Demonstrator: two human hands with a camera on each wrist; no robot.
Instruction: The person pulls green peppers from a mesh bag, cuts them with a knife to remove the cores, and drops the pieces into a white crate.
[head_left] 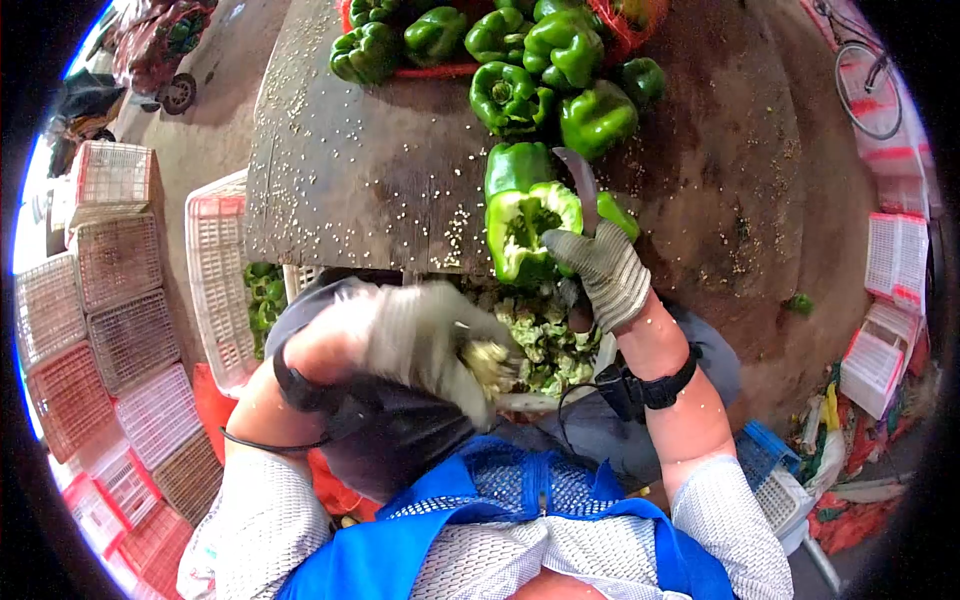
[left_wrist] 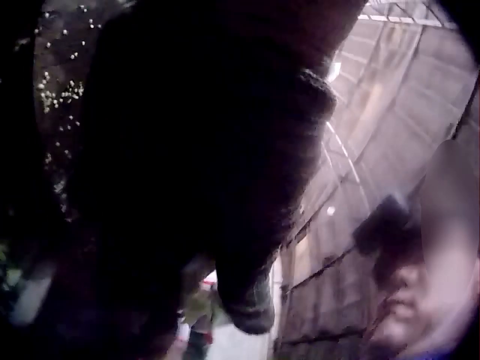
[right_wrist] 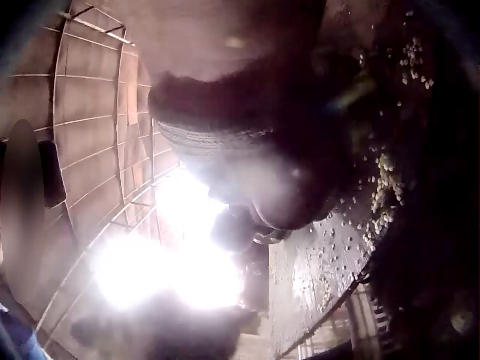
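In the head view the gloved left hand [head_left: 425, 340], blurred, holds a pale pepper core [head_left: 488, 366] with its fingers curled round it, above a bin of pepper scraps [head_left: 560, 350]. The gloved right hand [head_left: 606, 272] grips a knife, its curved blade [head_left: 582, 182] pointing up and away. Beside that hand, an opened green pepper [head_left: 508, 250] lies at the board's near edge, its hollow facing the person. The left hand [left_wrist: 262, 187] is a dark shape in the left wrist view. Glare and shadow hide most of the right hand [right_wrist: 255, 172] in the right wrist view.
Whole green peppers [head_left: 565, 50] are heaped at the far side of the wooden board [head_left: 350, 150], partly in a red net. Seeds are scattered over the board. Crates [head_left: 125, 330] stand stacked at the left, with more crates [head_left: 895, 260] at the right.
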